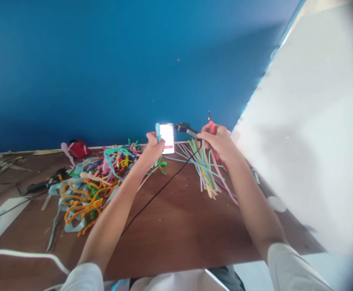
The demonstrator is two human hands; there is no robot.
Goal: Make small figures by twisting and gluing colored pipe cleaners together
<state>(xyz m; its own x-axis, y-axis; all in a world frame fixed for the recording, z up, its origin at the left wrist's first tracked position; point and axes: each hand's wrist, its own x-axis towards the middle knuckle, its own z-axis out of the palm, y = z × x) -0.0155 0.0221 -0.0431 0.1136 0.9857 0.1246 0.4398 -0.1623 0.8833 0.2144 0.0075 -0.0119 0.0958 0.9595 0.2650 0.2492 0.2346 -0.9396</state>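
My left hand is closed around a light-blue fuzzy pipe cleaner piece, which stands up above the fist. Just behind it a phone with a bright screen leans upright near the wall. My right hand is closed around a red-handled tool with a thin dark tip pointing up; its kind is unclear. A black corded tool, shaped like a glue gun, reaches left from the right fingers; I cannot tell whether they grip it. Under the right hand lies a bundle of pastel pipe cleaners.
A tangled heap of coloured pipe cleaners covers the left of the brown table. A black cord crosses the middle. Farther left are a black tool, a red object and a white sheet. Blue and white walls bound the table.
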